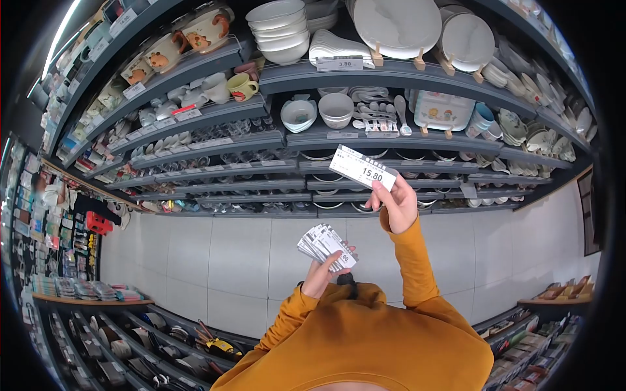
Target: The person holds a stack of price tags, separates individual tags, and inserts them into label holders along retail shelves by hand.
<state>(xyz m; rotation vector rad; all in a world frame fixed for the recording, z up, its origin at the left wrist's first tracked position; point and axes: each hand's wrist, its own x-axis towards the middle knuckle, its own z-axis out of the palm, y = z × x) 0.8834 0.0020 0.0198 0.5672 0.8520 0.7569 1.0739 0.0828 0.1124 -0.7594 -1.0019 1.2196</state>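
My right hand (398, 201) is raised toward the shelves and pinches one white price tag (360, 168) that reads 15.80. The tag tilts down to the right, its printed face toward me. Lower and to the left, my left hand (319, 275) grips a fanned stack of price tags (324, 246) in front of my body. The thumb lies across the top tag, whose number is partly covered. The two hands are well apart, and the single tag does not touch the stack.
Dark shelves (306, 78) ahead carry white bowls (279, 29), large plates (398, 25), a yellow-green mug (242, 86) and spoons. Pale floor tiles (238, 244) lie below. More stocked shelves stand behind me, and another person (52, 192) is partly visible at far left.
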